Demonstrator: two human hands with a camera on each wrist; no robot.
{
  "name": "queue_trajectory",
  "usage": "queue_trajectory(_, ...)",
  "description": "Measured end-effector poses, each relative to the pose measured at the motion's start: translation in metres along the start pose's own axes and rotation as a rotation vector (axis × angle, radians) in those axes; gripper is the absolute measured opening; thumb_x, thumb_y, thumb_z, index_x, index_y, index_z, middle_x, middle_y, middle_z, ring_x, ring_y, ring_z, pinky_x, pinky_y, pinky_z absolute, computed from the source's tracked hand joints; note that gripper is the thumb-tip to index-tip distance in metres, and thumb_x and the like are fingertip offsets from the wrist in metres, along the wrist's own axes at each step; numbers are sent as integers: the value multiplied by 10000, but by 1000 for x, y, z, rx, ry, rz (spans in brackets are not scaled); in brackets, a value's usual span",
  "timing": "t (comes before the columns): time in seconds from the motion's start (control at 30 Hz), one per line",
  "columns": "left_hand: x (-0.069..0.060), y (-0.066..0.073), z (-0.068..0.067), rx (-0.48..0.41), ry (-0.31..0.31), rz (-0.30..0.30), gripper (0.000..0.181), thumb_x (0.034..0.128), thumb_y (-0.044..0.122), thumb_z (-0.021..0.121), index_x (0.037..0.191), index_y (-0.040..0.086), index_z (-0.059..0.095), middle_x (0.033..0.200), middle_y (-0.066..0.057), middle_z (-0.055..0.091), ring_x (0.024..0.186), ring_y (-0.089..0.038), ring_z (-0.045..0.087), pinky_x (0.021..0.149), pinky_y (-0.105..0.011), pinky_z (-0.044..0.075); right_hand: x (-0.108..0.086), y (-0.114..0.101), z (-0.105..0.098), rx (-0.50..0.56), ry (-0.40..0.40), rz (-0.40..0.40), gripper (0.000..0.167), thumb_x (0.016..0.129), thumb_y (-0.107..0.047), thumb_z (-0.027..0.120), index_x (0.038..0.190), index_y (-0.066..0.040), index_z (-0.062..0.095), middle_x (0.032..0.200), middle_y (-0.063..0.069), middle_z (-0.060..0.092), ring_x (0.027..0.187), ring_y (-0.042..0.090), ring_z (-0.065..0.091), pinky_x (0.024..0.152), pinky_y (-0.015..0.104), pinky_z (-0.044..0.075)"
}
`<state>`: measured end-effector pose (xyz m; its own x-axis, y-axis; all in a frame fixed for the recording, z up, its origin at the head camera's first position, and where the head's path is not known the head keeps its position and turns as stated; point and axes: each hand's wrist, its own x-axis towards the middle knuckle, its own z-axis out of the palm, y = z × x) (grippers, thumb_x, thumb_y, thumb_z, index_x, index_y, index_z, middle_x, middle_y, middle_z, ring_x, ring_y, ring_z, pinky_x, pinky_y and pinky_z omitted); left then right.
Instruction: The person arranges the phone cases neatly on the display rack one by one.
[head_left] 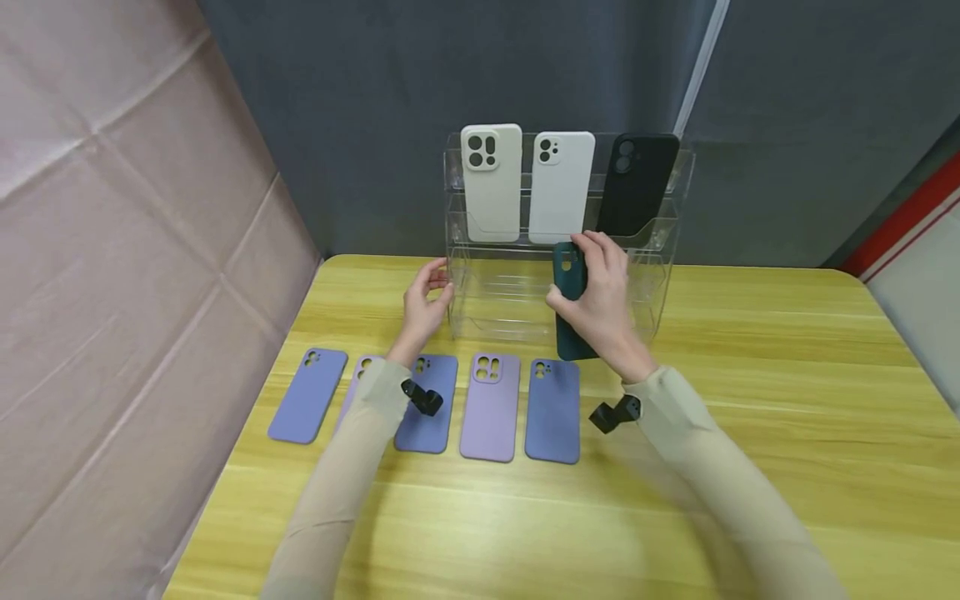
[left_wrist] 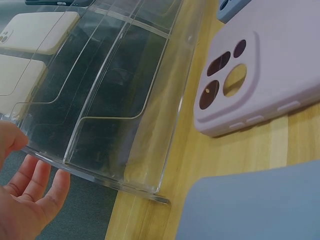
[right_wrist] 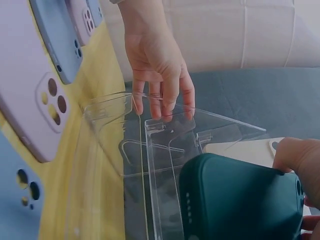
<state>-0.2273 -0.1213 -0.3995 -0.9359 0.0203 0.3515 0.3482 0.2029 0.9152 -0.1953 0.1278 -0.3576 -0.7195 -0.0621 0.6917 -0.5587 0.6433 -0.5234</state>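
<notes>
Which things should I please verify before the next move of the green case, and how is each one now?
1. Grip: ok. The right hand holds the dark green case.
2. Case's camera end up: ok in the head view.
3. Case released into the clear rack: not ok. It is in the hand, at the rack's front.
4. Rack steadied: cannot tell. The left hand is at its left side, but pressure does not show.
5. Upper cases standing: ok. The cream case, white case and black case are in the rack.
</notes>
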Motion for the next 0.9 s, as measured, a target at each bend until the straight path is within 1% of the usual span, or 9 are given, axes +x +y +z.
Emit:
queue_trajectory(0.13, 0, 1, 0, -2, 2, -6, 381, 882, -111, 518, 1260, -128, 474, 1112, -348, 524, 1012, -433, 514, 819, -322, 454, 10, -4, 10, 9, 10, -24, 599, 709, -61, 692, 1261, 57, 491, 1278, 260, 434, 1193, 416, 335, 976, 555, 281)
queue_trajectory(0.3, 0, 1, -1, 0, -5, -2, 382, 881, -111, 519, 1259, -134, 471, 1112, -357, 522, 1011, -436, 515, 826, -338, 458, 23, -12, 22, 5, -5, -26, 589, 710, -59, 695, 1260, 28, 503, 1284, 218, 437, 1193, 381, 332, 866, 566, 328)
queue_trajectory(0.43, 1, 0, -1, -4, -6, -4, 383, 880, -112, 518, 1260, -133, 471, 1117, -365, 519, 1012, -433, 516, 808, -299, 457, 34, -18, 30, -7, -23, -34, 582, 726, -75, 694, 1269, 10, 501, 1295, 205, 432, 1191, 370, 335, 805, 552, 331)
queue_trajectory(0.5, 1, 0, -1, -6, -7, -8, 385, 878, -113, 519, 1260, -134, 470, 1120, -368, 516, 1014, -435, 516, 793, -280, 454, 40, -21, 35, -13, -26, -44, 585, 730, -81, 695, 1273, 7, 497, 1298, 203, 430, 1185, 368, 338, 804, 549, 328)
queue_trajectory(0.57, 1, -1, -1, -5, -8, -13, 388, 879, -112, 520, 1263, -132, 468, 1124, -368, 514, 1016, -430, 516, 785, -271, 456, 46, -23, 38, -14, -19, -60, 583, 735, -85, 692, 1275, 11, 494, 1298, 206, 429, 1181, 367, 340, 842, 550, 324)
queue_trajectory(0.7, 1, -1, -1, -5, -6, -20, 389, 881, -109, 522, 1265, -127, 471, 1130, -367, 511, 1018, -424, 519, 803, -315, 467, 60, -26, 47, -13, 16, -98, 587, 726, -80, 698, 1266, 25, 492, 1296, 214, 432, 1178, 367, 346, 902, 554, 320)
queue_trajectory(0.8, 2, -2, -1, -3, -4, -20, 388, 882, -109, 523, 1267, -121, 473, 1135, -369, 510, 1021, -429, 518, 816, -364, 469, 68, -27, 55, -13, 48, -113, 591, 724, -83, 708, 1263, 23, 491, 1305, 215, 428, 1185, 360, 346, 869, 545, 339)
queue_trajectory(0.9, 2, -3, -1, 4, -4, -11, 384, 882, -109, 524, 1264, -113, 479, 1132, -365, 517, 1023, -432, 521, 831, -379, 469, 76, -29, 63, -17, 78, -120, 586, 734, -96, 708, 1264, 17, 488, 1307, 204, 423, 1210, 345, 334, 827, 531, 349)
